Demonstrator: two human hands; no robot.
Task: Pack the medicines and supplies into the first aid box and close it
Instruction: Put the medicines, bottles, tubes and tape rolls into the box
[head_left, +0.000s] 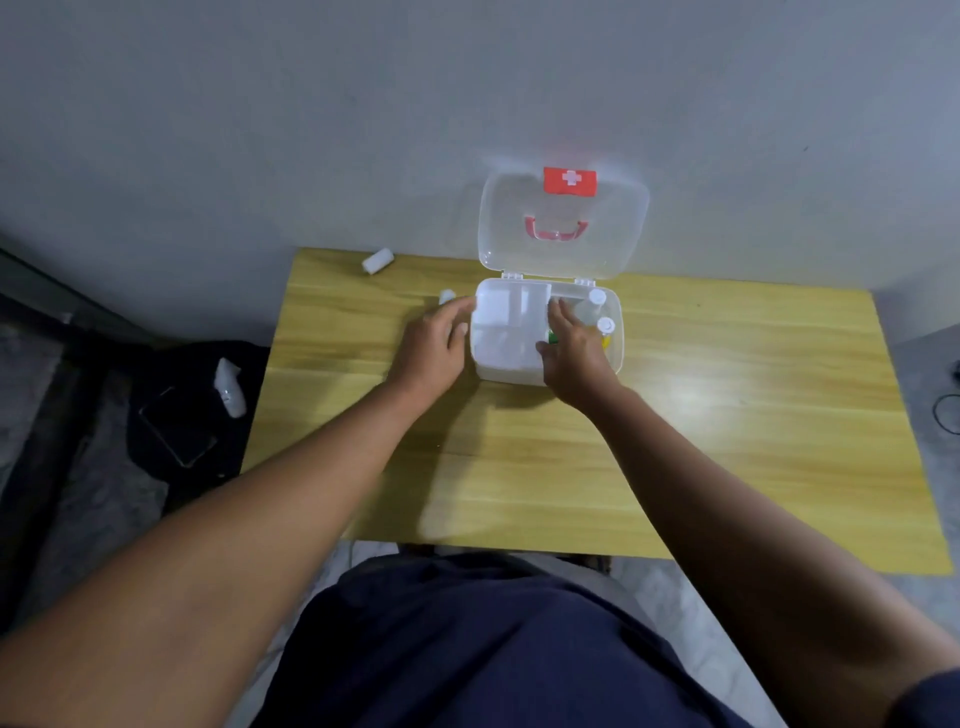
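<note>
Navy lap (467, 649) meets the table's (727, 415) near edge. Left hand (434, 340) and right hand (574, 353), fingers straight, touch the sides of a white tray (501, 312) inside the open first aid box (616, 358) by the far edge. Two capped bottles (597, 298) stand beside the tray.

Table (727, 415): a yellow wood-grain top is filling the middle of the frame and catching a bright glare at centre right.
Wall (260, 130): a plain grey surface is running across the whole upper part, behind the table's far edge.
Black cloth (156, 384): it is lying crumpled on the floor at middle left, just beside the table's left edge.
Phone (176, 431): a dark slab is resting on that cloth, screen up.
Cable (945, 410): a thin black loop is showing at the far right edge.
</note>
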